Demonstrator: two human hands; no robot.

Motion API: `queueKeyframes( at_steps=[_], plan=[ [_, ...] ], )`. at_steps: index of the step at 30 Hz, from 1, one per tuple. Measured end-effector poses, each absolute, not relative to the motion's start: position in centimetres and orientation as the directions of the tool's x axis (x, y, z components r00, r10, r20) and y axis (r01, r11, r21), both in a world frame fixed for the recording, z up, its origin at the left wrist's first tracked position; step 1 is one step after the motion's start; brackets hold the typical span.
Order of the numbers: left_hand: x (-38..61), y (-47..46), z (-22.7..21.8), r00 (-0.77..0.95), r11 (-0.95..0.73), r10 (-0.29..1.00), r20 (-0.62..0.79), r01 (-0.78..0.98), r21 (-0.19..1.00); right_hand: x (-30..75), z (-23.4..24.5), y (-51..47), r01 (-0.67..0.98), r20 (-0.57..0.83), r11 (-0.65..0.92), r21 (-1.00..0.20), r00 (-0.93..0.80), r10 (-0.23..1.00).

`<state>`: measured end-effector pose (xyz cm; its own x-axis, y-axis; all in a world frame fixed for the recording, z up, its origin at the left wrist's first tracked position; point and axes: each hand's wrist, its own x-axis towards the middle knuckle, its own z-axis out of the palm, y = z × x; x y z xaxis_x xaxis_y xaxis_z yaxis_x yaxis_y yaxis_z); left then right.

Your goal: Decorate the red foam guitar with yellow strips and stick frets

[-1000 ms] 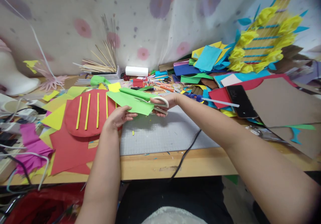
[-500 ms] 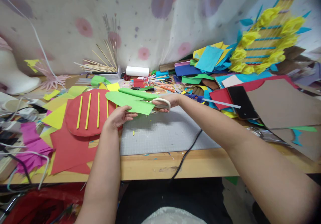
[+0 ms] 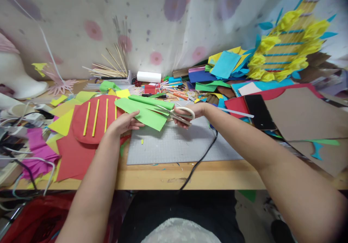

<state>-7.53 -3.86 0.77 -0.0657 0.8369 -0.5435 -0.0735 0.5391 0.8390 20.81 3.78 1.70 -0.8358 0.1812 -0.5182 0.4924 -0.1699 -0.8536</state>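
A sheet of bright green paper (image 3: 152, 119) is pinched by my left hand (image 3: 126, 122), thumb on top and fingers beneath its left part. My right hand (image 3: 187, 115) grips white-handled scissors (image 3: 187, 110). Their blades are parted and point left into a slit in the green paper, whose upper strip stands rolled apart from the lower flap. Both hands are held above the grey cutting mat (image 3: 174, 150). A red paper disc (image 3: 100, 127) with yellow strips lies left of the paper, partly behind my left hand.
Red sheets (image 3: 73, 159) and magenta paper (image 3: 40, 156) lie at left beside tangled cables. Behind are skewers (image 3: 108, 70) and scattered pens. A black phone (image 3: 259, 112), brown card (image 3: 296, 112) and a flowered paper guitar (image 3: 284, 50) are at right. A black cord (image 3: 201, 157) crosses the mat.
My right hand has drawn the scissors slightly right, and their blades now show more widely parted. The green paper's lower flap hangs lower, and the slit looks wider. My left hand still holds the paper.
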Motion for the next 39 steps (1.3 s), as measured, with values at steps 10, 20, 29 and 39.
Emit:
queueKeyframes(
  at_steps=[10, 20, 29, 39],
  plan=[
    [-7.0, -3.3, 1.1, -0.234, 0.523, 0.779, -0.581, -0.266, 0.809, 17.8, 2.8, 5.9, 0.568, -0.560, -0.011, -0.823, -0.807, 0.189],
    [-7.2, -4.0, 1.5, -0.158, 0.568, 0.729, -0.666, -0.404, 0.717, 18.9, 2.4, 6.9, 0.556, -0.561, -0.134, -0.820, -0.828, -0.001],
    [-7.0, -4.6, 1.7, -0.137, 0.572, 0.748, -0.650, -0.364, 0.735, 15.8, 1.9, 7.4, 0.552, -0.552, -0.213, -0.807, -0.831, -0.062],
    [-6.8, -4.4, 1.8, -0.120, 0.577, 0.771, -0.625, -0.281, 0.767, 13.6, 2.1, 6.2, 0.529, -0.536, -0.239, -0.815, -0.843, -0.039]
  ],
)
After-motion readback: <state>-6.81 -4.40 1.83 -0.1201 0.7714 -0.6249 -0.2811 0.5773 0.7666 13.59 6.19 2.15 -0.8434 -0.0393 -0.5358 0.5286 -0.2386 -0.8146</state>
